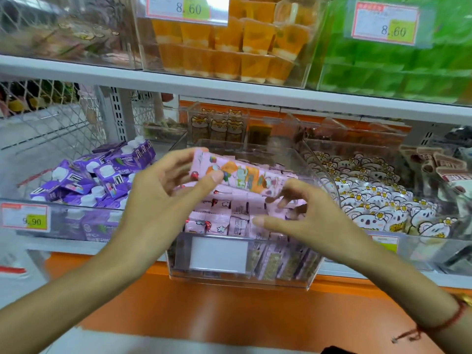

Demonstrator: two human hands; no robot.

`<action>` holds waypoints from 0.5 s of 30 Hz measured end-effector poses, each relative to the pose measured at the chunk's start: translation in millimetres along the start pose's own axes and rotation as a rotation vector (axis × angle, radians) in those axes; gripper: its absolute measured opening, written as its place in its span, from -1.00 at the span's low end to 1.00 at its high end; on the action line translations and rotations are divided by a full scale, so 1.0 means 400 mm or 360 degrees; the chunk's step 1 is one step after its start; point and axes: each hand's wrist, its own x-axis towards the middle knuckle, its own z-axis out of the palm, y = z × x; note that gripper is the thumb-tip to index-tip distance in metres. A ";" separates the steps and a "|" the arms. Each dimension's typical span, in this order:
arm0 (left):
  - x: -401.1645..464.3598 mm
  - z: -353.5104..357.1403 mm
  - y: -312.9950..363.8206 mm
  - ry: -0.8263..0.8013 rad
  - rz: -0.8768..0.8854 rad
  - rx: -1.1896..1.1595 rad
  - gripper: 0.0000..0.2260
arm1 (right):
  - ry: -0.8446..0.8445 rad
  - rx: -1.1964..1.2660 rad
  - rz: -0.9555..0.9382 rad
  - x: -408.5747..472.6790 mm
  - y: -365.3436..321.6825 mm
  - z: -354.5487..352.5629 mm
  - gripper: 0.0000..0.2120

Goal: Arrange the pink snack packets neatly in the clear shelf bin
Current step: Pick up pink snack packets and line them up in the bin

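2 hands work over the clear bin (pixel 319 172), which juts forward from the shelf (pixel 229 84) between a bin of purple cartons (pixel 102 175) and a bin of koala-print packets (pixel 370 200). The left hand (pixel 163 200) pinches a bundle of pink packets (pixel 240 175) between thumb and curled fingers, holding it by its left end just above the rows already standing in the bin. The right hand (pixel 314 218) reaches in under the bundle's right end with fingers bent loosely among the lower packets (pixel 222 221); whether it actually grips one I cannot tell, since the bundle and fingers hide the contact.

The packets look like thin, glossy film sachets, so I would judge them light, soft and a bit slippery, apt to fan out or slide apart if held at 1 corner only. A safer hold is probably across the bundle's flat faces near both ends, squeezing the stack together so it goes down as 1 block. The crimped edges should bear a pinch, but the contents may crush under hard pressure. Several rows in front already stand upright; the space further back looks open for the held bundle.
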 end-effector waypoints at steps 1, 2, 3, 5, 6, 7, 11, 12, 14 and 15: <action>0.004 -0.003 0.000 0.0014 0.0038 0.0025 -0.73 | -0.0027 -0.0154 -0.0061 -0.004 0.008 0.010 -0.58; 0.008 -0.006 -0.002 0.0000 0.0065 0.0057 -0.74 | -0.0041 -0.0290 -0.0132 -0.007 0.013 0.021 -0.65; 0.010 -0.007 -0.004 -0.0039 0.0080 0.0090 -0.73 | -0.0040 -0.0426 -0.0197 -0.008 0.013 0.029 -0.75; 0.012 -0.007 -0.012 -0.0150 0.0107 0.0167 -0.73 | -0.0049 -0.0601 -0.0278 -0.007 0.010 0.032 -0.81; 0.012 -0.007 -0.015 -0.0191 0.0130 0.0213 -0.73 | -0.0068 -0.0644 -0.0289 -0.004 0.011 0.029 -0.74; 0.013 -0.008 -0.019 -0.0213 0.0153 0.0262 -0.73 | -0.0096 -0.0660 -0.0278 -0.001 0.012 0.024 -0.71; 0.022 -0.032 -0.028 -0.0297 0.0235 0.0565 -0.69 | -0.0161 -0.0520 -0.0245 0.005 0.017 0.012 -0.92; 0.027 -0.041 -0.026 -0.0327 0.0261 0.0666 -0.69 | -0.0156 -0.0483 -0.0233 0.007 0.018 0.013 -0.92; 0.039 -0.062 -0.015 -0.0405 0.0342 0.0878 -0.66 | -0.0144 -0.0406 -0.0199 0.008 0.019 0.015 -0.89; 0.047 -0.070 -0.006 -0.0461 0.0386 0.0953 -0.64 | -0.0145 -0.0370 -0.0175 0.009 0.019 0.015 -0.88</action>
